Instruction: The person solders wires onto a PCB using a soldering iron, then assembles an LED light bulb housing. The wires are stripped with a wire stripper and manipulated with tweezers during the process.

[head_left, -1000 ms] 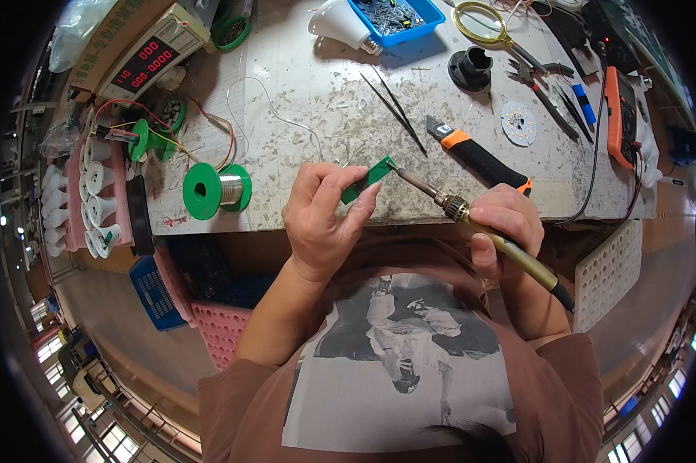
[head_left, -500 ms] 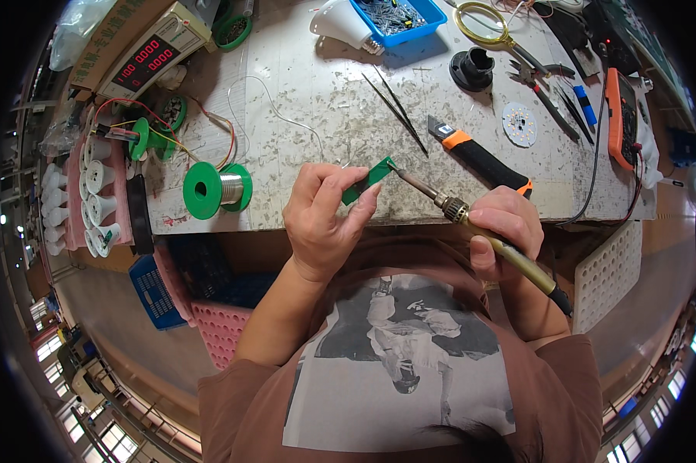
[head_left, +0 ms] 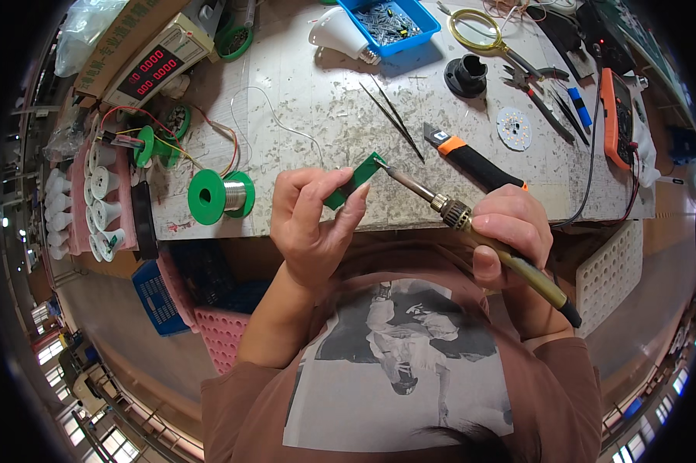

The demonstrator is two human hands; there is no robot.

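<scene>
A narrow green circuit board [head_left: 357, 180] is pinched between thumb and fingers of my left hand [head_left: 311, 220], over the front part of the bench. My right hand [head_left: 514, 228] grips the handle of a soldering iron [head_left: 453, 212], which slants up and to the left. The iron's tip meets the far end of the board or sits right beside it; contact is too small to tell. A thin solder wire [head_left: 290, 127] curves over the bench to near my left fingers, and whether they hold it is hidden. Left of that hand stands a green spool of solder [head_left: 232, 195].
Black tweezers [head_left: 392, 119] and an orange-black utility knife [head_left: 471, 160] lie just beyond the iron. Farther right are a round LED board [head_left: 513, 128], pliers [head_left: 544, 106] and an orange multimeter [head_left: 618, 119]. A blue bin [head_left: 406, 42] and white bulb housing [head_left: 336, 32] stand at the back.
My left hand and the green board have shifted slightly left. The soldering iron's tip has moved left with them, staying by the board's far end.
</scene>
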